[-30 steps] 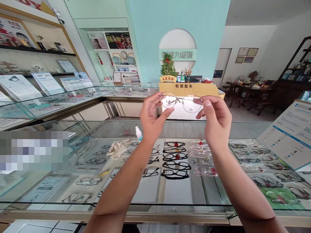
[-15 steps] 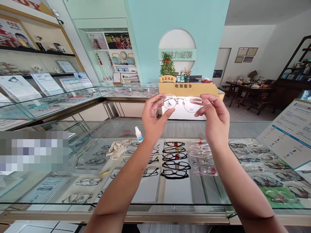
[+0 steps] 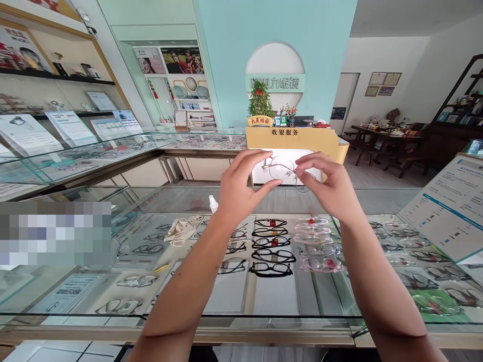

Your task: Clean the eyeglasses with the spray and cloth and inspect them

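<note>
Thin wire-rimmed glasses (image 3: 281,169) with clear lenses are held up above the glass counter, turned at an angle. The thumb and fingers of my right hand (image 3: 324,176) pinch them near the middle of the frame. My left hand (image 3: 247,181) is at their left side, its thumb and fingers spread apart around one lens; whether a fingertip touches the rim is hard to tell. Below, several dark-framed glasses (image 3: 272,244) lie in a column, with pink and clear ones (image 3: 315,236) to their right.
A white spray bottle (image 3: 213,203) stands partly behind my left wrist. A beige cloth (image 3: 183,231) and a yellow stick (image 3: 161,268) lie left of my left forearm. A printed sign (image 3: 449,206) leans at the right. Beyond is a yellow cash desk (image 3: 317,139).
The glasses have turned from facing me squarely to an angled pose. My right hand has shifted its hold from the right end to the middle, and my left fingers have opened wider.
</note>
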`<action>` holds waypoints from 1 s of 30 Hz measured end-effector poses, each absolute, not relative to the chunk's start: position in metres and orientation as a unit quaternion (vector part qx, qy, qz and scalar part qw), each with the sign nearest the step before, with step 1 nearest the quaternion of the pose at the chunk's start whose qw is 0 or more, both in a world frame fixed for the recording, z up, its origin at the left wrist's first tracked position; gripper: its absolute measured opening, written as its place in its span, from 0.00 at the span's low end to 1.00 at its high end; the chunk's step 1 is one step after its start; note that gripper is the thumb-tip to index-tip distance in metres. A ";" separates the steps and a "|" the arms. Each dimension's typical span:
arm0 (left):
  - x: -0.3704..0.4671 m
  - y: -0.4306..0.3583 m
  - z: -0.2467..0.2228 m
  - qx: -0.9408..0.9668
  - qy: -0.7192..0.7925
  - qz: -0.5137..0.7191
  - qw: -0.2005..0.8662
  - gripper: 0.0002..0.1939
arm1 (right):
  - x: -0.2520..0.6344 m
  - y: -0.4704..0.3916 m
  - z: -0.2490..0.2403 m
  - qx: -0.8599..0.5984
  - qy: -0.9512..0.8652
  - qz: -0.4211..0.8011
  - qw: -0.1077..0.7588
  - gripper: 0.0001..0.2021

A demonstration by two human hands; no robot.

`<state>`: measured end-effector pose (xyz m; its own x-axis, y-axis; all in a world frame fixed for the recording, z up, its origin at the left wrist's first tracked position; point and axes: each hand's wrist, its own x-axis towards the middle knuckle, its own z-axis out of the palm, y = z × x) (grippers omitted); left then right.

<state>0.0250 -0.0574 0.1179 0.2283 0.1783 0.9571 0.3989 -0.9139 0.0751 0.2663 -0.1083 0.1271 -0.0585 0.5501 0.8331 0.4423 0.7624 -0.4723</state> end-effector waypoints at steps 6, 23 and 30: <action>0.020 -0.057 0.121 -0.789 -0.177 -0.588 0.007 0.30 | 0.268 -0.109 0.130 -0.317 -0.737 0.127 0.584 0.05; 0.018 -0.049 0.118 -0.782 -0.107 -0.574 -0.218 0.33 | 0.265 -0.107 0.131 -0.304 -0.711 0.324 0.545 0.10; 0.019 -0.046 0.116 -0.776 -0.104 -0.566 -0.258 0.35 | 0.262 -0.106 0.130 -0.292 -0.693 0.357 0.554 0.09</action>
